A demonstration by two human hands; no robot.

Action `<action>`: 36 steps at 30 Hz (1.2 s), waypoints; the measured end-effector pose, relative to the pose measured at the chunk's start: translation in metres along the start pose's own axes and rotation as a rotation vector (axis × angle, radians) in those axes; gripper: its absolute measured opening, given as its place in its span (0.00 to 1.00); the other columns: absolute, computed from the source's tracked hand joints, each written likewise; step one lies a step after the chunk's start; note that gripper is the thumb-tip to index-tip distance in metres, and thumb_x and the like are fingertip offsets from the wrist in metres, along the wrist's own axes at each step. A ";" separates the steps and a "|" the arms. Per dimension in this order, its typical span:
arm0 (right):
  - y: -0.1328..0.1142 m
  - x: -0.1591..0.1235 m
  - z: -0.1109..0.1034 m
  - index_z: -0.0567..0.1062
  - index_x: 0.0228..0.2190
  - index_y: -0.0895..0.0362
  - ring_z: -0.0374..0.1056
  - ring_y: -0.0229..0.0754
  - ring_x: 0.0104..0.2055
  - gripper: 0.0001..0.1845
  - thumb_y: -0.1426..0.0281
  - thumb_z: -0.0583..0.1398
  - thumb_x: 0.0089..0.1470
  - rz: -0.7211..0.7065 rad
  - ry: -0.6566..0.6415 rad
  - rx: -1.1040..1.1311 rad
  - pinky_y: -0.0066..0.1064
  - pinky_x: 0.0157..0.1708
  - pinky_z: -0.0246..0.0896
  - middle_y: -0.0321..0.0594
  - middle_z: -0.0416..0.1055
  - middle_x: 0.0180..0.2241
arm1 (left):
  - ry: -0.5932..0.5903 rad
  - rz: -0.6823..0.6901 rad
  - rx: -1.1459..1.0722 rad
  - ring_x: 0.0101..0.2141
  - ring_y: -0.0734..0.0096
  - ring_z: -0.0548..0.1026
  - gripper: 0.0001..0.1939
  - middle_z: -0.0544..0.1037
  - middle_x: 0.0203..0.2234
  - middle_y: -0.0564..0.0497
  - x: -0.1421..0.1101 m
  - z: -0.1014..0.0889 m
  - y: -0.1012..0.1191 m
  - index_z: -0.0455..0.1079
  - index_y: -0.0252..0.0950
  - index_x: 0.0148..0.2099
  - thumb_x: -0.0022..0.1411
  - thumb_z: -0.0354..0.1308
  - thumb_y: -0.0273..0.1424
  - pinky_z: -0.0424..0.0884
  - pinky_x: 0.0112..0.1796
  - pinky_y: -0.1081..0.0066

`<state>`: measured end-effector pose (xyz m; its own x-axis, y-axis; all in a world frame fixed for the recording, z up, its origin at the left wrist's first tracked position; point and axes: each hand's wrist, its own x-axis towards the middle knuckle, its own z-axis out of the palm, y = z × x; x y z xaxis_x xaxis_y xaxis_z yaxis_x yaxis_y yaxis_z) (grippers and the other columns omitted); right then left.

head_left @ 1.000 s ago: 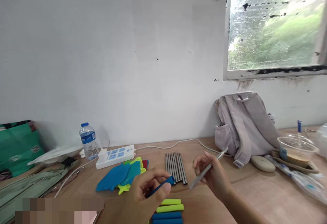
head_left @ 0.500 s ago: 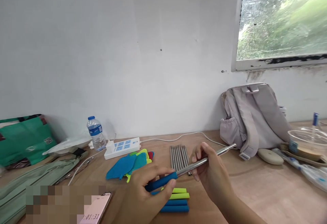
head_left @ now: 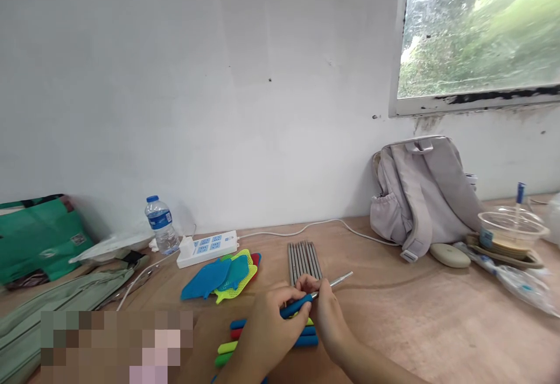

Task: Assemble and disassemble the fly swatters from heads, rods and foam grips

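Observation:
My left hand [head_left: 273,323] is closed round a blue tubular sleeve [head_left: 292,309]. My right hand [head_left: 329,314] grips a thin metal rod [head_left: 342,279], its narrower tip pointing up to the right. The rod's lower end meets the sleeve's opening; how deep it sits inside cannot be seen. Just beyond my hands, several similar metal rods [head_left: 305,260] lie side by side. Below and partly behind my hands are loose sleeves in blue, red, yellow and green, such as a yellow sleeve [head_left: 227,347]. Perforated fly swatter heads [head_left: 206,279] in blue, yellow and red overlap on the left.
A white power strip [head_left: 207,249] and a water bottle [head_left: 161,226] stand at the back left, near a green bag [head_left: 44,238]. A grey backpack [head_left: 426,197] leans on the wall at right, with an oval case [head_left: 450,255] and plastic cup [head_left: 510,232] beside it.
The rod and the blue sleeve, first held apart, have come together end to end. My right hand has moved left along the rod, close against my left hand, and less rod shows.

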<state>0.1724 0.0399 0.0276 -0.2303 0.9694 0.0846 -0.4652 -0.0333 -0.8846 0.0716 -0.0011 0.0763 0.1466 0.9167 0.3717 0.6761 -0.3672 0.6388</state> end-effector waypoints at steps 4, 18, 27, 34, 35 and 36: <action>0.008 0.000 -0.002 0.62 0.16 0.55 0.52 0.36 0.22 0.17 0.55 0.48 0.40 0.055 0.000 0.002 0.27 0.22 0.47 0.32 0.55 0.17 | -0.016 -0.053 -0.126 0.28 0.69 0.73 0.07 0.76 0.25 0.50 -0.001 0.009 -0.005 0.73 0.35 0.28 0.51 0.54 0.27 0.67 0.29 0.75; -0.029 0.021 -0.023 0.60 0.18 0.55 0.53 0.33 0.16 0.08 0.64 0.50 0.39 0.057 0.008 -0.057 0.25 0.17 0.49 0.30 0.57 0.12 | 0.218 0.060 0.169 0.38 0.64 0.71 0.11 0.74 0.34 0.48 0.026 -0.042 -0.050 0.69 0.36 0.35 0.59 0.46 0.32 0.66 0.41 0.68; -0.039 0.016 -0.076 0.58 0.29 0.53 0.47 0.33 0.10 0.15 0.54 0.49 0.48 0.097 -0.008 -0.686 0.22 0.09 0.45 0.22 0.52 0.08 | -0.074 -0.483 0.778 0.45 0.48 0.69 0.32 0.66 0.51 0.39 0.019 -0.084 -0.144 0.60 0.33 0.55 0.45 0.52 0.19 0.63 0.42 0.59; -0.023 0.015 -0.093 0.59 0.30 0.53 0.47 0.33 0.11 0.20 0.50 0.43 0.53 0.036 -0.085 -0.884 0.22 0.11 0.45 0.22 0.48 0.08 | -0.120 -0.547 0.748 0.44 0.52 0.72 0.24 0.72 0.46 0.39 0.014 -0.080 -0.156 0.66 0.33 0.49 0.48 0.50 0.17 0.66 0.38 0.64; -0.023 0.015 -0.093 0.60 0.30 0.53 0.48 0.33 0.11 0.19 0.51 0.43 0.53 0.013 -0.099 -0.920 0.22 0.11 0.44 0.23 0.48 0.09 | -0.116 -0.554 0.740 0.43 0.52 0.72 0.23 0.73 0.45 0.40 0.016 -0.082 -0.157 0.66 0.33 0.48 0.48 0.50 0.17 0.66 0.38 0.64; -0.023 0.015 -0.092 0.60 0.29 0.53 0.49 0.33 0.12 0.19 0.51 0.43 0.54 -0.013 -0.117 -0.962 0.22 0.12 0.44 0.24 0.49 0.11 | -0.110 -0.561 0.730 0.43 0.52 0.73 0.23 0.73 0.45 0.41 0.017 -0.085 -0.157 0.67 0.34 0.48 0.48 0.50 0.16 0.66 0.37 0.65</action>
<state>0.2581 0.0775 0.0074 -0.3378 0.9364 0.0957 0.4182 0.2404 -0.8760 -0.0930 0.0586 0.0396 -0.2973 0.9536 0.0467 0.9504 0.2909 0.1098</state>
